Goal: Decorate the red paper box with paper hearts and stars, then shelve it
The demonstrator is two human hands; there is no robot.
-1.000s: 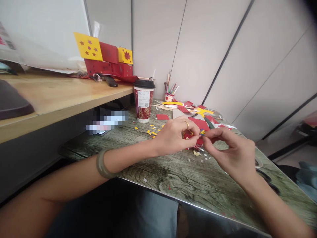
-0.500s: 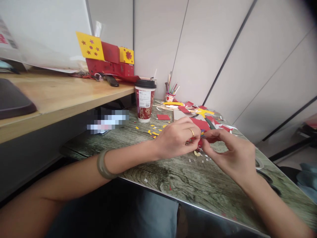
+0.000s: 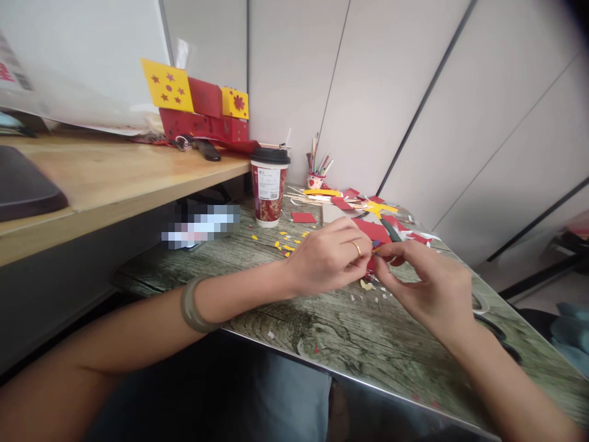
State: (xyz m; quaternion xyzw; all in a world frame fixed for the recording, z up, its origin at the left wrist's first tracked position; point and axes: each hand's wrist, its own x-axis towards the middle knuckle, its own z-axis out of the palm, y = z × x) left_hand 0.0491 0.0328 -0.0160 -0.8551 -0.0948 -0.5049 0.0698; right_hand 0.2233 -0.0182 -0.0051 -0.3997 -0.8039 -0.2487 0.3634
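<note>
Tiny piece between the hands, mostly hidden

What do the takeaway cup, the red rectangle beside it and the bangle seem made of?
Takeaway cup: probably paper, its smooth wall printed; moulded black lid, likely plastic. Red rectangle: likely matte card, flat with crisp edges. Bangle: smooth, greenish; jade or resin, perhaps.

Hands at tiny piece, paper scraps on table.

I see a grey-green wood-grain table, a pale panelled wall behind it, a higher wooden shelf left of it.
</note>
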